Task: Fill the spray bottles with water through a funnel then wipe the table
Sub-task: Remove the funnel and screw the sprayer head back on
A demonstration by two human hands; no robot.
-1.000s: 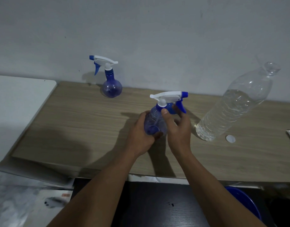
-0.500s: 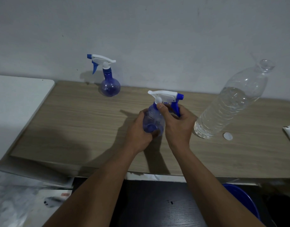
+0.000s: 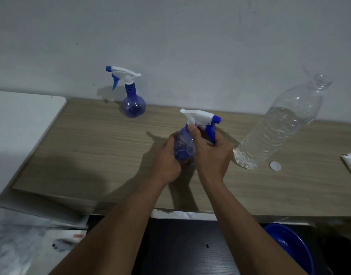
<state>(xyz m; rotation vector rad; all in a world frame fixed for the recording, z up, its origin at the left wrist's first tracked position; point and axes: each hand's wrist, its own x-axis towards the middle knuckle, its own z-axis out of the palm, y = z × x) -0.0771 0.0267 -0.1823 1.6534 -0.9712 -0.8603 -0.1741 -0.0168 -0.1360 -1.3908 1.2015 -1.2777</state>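
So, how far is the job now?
Done: the water bottle is open, its cap on the table. In hand: left hand holds the near spray bottle, right hand grips its neck. Left: filling it and the far spray bottle, then wiping.

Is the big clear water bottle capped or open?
Open: the big clear plastic water bottle has a bare mouth, and a white round cap lies on the wooden table beside its base.

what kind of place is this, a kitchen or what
Probably not a kitchen: it looks like a plain room at home or a small workroom. A wood-grain table stands against a bare white wall, with a blue basin below its front edge; no sink or counter shows.
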